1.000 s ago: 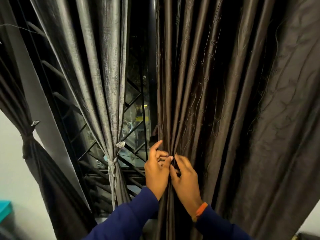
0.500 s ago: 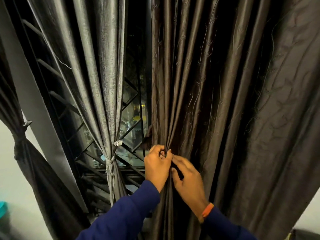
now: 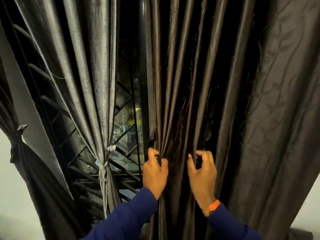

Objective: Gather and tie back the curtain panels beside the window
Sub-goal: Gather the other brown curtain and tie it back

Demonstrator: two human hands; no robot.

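Head view, facing a window hung with several panels. Dark brown curtain panel [image 3: 199, 84] filling the centre and right of the frame, hanging loose, pleats running top to bottom. Left hand [image 3: 155, 172] at lower centre, fingers curled round the panel's left edge folds, pinching a bunch of them. Right hand [image 3: 201, 172] just right of it, thumb and fingers hooked into a fold further into the panel, orange wristband [image 3: 213, 207] at the cuff. Between the two hands, a slack band of pleats not yet gathered.

Deciding relation: bulk of the ungathered cloth lying right of the right hand, out toward the frame's right edge, long axis vertical. Right hand nearer that cloth, so likely the one to reach across and sweep folds leftward, left hand serving as anchor at the edge. No tie for this panel clearly visible; a small dark loop by the left thumb, too dim to name.

Left of centre, grey curtain panel [image 3: 97, 84] already cinched with a pale tie [image 3: 103, 168]; at far left, another dark panel [image 3: 34, 179] likewise knotted. Black window grille [image 3: 124, 144] showing between them.
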